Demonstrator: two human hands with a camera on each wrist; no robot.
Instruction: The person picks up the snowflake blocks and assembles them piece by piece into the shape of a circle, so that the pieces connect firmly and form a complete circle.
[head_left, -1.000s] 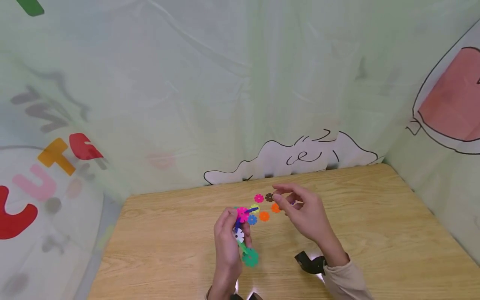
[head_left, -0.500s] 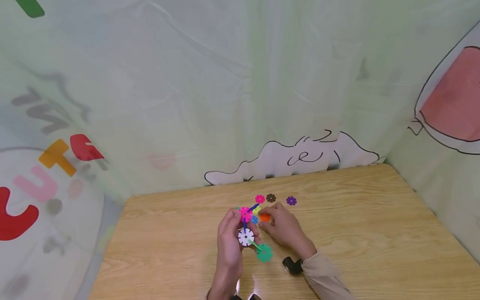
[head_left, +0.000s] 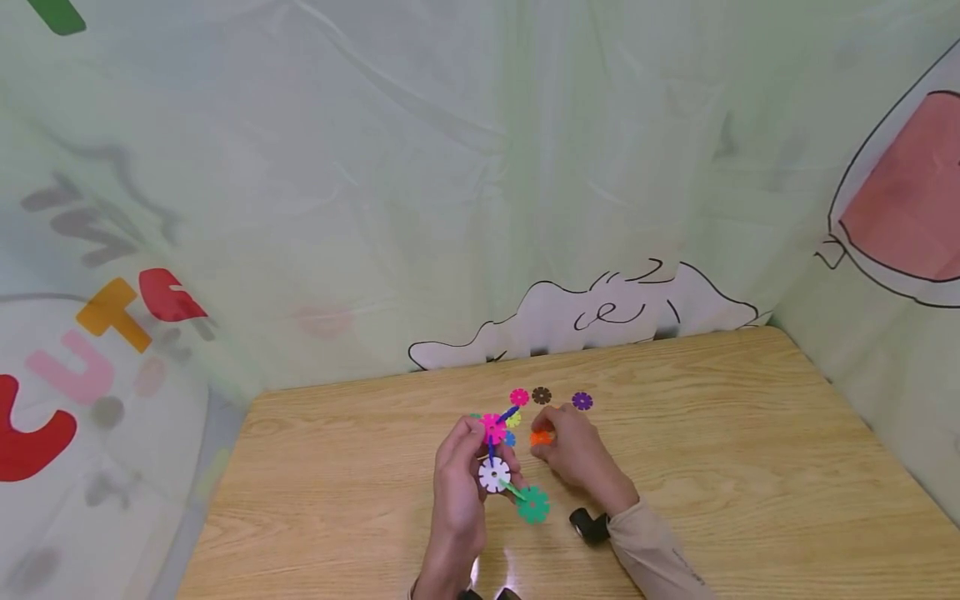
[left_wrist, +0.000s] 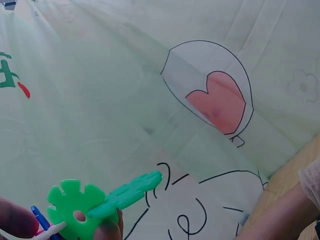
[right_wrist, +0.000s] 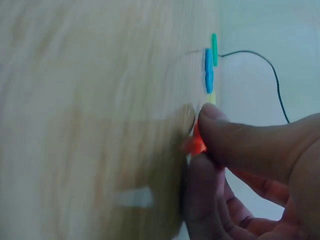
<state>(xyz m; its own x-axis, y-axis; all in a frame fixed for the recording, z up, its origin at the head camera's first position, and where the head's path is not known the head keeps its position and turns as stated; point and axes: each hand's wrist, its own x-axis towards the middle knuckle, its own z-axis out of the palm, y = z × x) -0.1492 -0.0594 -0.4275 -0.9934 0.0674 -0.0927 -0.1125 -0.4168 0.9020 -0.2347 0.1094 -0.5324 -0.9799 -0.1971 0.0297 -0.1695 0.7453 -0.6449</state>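
Note:
In the head view my left hand (head_left: 459,492) holds a chain of joined notched plastic discs. It includes a pink disc (head_left: 492,429), dark blue ones seen edge-on, a white disc (head_left: 494,475), a light green one and a teal green disc (head_left: 533,505). The left wrist view shows two green discs (left_wrist: 75,206) slotted together by the fingertips. My right hand (head_left: 576,446) pinches an orange notched disc (head_left: 541,437) between thumb and fingers, low at the table. In the right wrist view the orange piece (right_wrist: 197,142) is partly hidden by the thumb; whether it is one disc or two I cannot tell.
Loose discs lie behind the hands on the wooden table (head_left: 337,483): pink (head_left: 519,397), brown (head_left: 541,396), purple (head_left: 582,401), yellow (head_left: 513,418), blue (head_left: 510,438). A printed curtain (head_left: 375,208) hangs along the table's back edge.
My right hand came down and left from over the far discs to an orange disc, then slid slightly right with it. The chain in my left hand turned, its teal end swinging right.

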